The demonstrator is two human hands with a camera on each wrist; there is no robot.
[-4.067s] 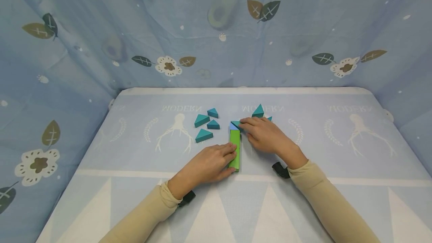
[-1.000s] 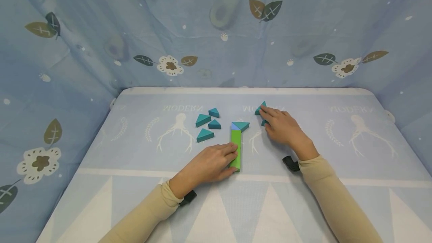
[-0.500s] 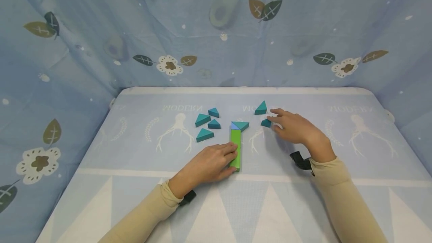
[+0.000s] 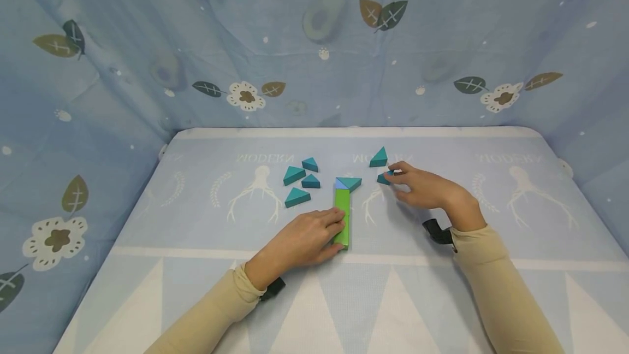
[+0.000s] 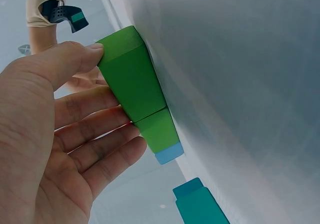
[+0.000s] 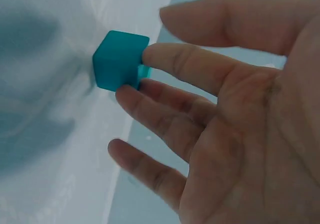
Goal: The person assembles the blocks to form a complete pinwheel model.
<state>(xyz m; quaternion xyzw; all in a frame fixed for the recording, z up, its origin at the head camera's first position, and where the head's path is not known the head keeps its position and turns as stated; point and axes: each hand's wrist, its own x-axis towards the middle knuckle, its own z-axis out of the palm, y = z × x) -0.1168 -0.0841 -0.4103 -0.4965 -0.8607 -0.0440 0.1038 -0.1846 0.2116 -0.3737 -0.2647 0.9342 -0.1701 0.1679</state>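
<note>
In the head view, my left hand (image 4: 307, 237) rests along the left side of a row of green blocks (image 4: 342, 201). The left wrist view shows a seam between two green blocks (image 5: 135, 79), the thumb at the near end and extended fingers along the side. A light-blue triangular block (image 4: 339, 184) touches the row's far end, with a teal triangular block (image 4: 351, 182) against its right side. My right hand (image 4: 425, 187) reaches a small teal block (image 4: 383, 178); in the right wrist view loosely extended fingertips touch this teal block (image 6: 117, 62), the thumb apart from it.
Several teal triangular blocks (image 4: 297, 197) lie left of the green row. Another teal triangular block (image 4: 379, 157) lies just behind the right hand's block. A patterned cloth (image 4: 196, 179) covers the table, and a blue curtain (image 4: 275, 42) hangs behind it.
My right hand has left the teal triangle beside the light-blue block, moved right to the two teal blocks there, drawn back, then returned to touch the small one. The left hand stays put.
</note>
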